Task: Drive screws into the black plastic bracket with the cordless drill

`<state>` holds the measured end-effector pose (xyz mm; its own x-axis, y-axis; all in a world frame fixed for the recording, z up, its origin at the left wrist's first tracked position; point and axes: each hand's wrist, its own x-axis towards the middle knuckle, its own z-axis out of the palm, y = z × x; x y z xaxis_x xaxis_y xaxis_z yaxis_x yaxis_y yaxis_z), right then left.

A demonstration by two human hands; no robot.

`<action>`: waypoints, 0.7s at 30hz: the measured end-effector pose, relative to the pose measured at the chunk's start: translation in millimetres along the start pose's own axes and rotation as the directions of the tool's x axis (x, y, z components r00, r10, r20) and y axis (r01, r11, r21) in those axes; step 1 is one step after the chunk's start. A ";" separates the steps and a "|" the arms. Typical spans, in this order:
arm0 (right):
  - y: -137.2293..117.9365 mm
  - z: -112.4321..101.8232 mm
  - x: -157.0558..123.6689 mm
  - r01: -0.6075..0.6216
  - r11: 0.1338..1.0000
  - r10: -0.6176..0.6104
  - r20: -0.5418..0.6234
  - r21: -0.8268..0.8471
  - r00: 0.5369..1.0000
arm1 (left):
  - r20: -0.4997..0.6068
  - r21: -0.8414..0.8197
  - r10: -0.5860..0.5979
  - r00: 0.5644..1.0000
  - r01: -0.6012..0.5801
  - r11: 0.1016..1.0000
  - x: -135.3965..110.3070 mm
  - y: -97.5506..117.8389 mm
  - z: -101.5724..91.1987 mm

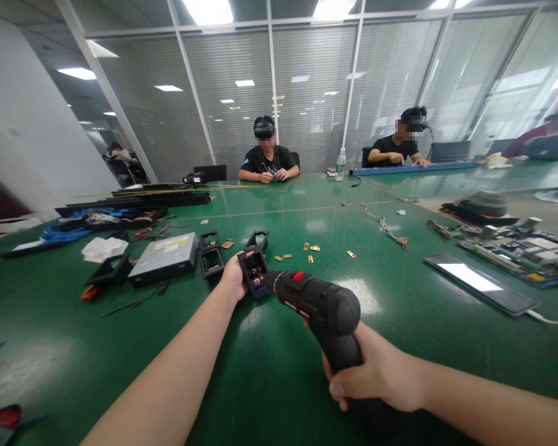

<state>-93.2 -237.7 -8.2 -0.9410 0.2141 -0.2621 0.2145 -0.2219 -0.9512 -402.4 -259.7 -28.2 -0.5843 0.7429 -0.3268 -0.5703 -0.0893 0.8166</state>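
My right hand point(376, 375) is closed around the grip of a black cordless screwdriver point(318, 303) with a red switch. Its tip points into a small black plastic frame part point(253, 271). My left hand point(235, 275) grips that frame from the left and holds it tilted just above the green table point(270, 371). Several small brass plates point(309, 248) lie scattered just beyond the frame. More black frame parts point(211, 257) sit to the left of my left hand.
A silver optical drive point(165, 257) and white tissue point(103, 248) lie at left. A phone point(481, 282) on a cable and circuit boards point(516, 248) sit at right. A cable bundle point(390, 230) lies mid-table. Two people sit across the table, with a third at the far right.
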 end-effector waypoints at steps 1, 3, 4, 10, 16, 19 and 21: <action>-0.6 -0.2 0.2 -0.001 1.000 0.001 0.007 -0.003 1.000 | 0.000 -0.005 -0.001 1.000 0.001 1.000 0.2 0.0 0.2; -2.4 -0.4 0.3 -0.005 1.000 0.006 0.022 -0.015 1.000 | -0.005 -0.015 0.001 1.000 -0.001 1.000 0.6 -0.3 0.5; -3.4 -0.4 0.3 -0.007 1.000 0.008 0.030 -0.016 1.000 | -0.010 -0.019 0.002 1.000 -0.002 1.000 0.9 -0.5 0.6; -5.5 -0.1 0.0 -0.002 1.000 0.002 0.026 0.003 1.000 | -0.026 -0.023 0.020 0.999 -0.021 1.000 2.1 -1.5 1.6; -4.6 -0.4 0.5 -0.016 1.000 0.016 0.020 -0.003 1.000 | -0.012 -0.008 0.038 0.999 -0.038 0.999 0.7 -1.8 4.5; -3.5 -0.4 1.0 -0.007 1.000 0.007 0.024 0.010 1.000 | -0.008 -0.009 0.044 0.999 -0.044 0.999 -0.2 -1.8 4.4; -2.8 -0.4 0.9 0.000 1.000 0.000 0.019 0.017 1.000 | -0.008 -0.005 0.039 0.999 -0.039 0.999 -0.6 -1.6 3.9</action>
<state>-94.5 -236.5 -5.8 -0.9459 0.1958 -0.2587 0.2100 -0.2383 -0.9482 -398.9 -257.4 -27.4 -0.6102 0.7339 -0.2985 -0.5499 -0.1211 0.8264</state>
